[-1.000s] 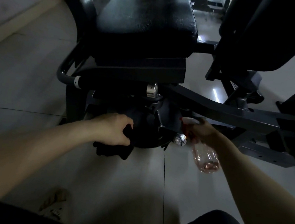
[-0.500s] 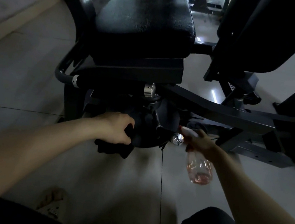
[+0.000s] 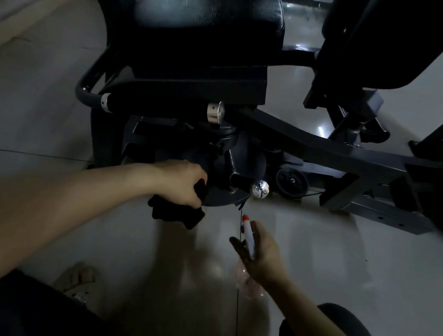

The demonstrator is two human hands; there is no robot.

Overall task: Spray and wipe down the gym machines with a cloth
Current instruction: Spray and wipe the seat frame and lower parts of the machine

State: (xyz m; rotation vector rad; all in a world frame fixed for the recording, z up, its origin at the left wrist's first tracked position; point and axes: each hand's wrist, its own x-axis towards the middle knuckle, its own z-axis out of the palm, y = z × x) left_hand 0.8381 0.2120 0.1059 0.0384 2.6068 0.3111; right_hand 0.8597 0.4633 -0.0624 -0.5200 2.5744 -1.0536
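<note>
A cloth [image 3: 175, 213] is gripped against the machine base [image 3: 222, 199] by the left hand [image 3: 182, 184]. At its five o'clock, below a chrome knob [image 3: 260, 188], a spray bottle [image 3: 249, 240] is clasped by the right hand [image 3: 263, 252].

Dim, soft-focus, glare patches, wide-angle bending

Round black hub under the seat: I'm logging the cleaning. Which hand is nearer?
Left. The left hand, gripping the black cloth, is at the left edge of the hub; the right hand, holding the spray bottle, hangs over the floor, apart from it.
</note>
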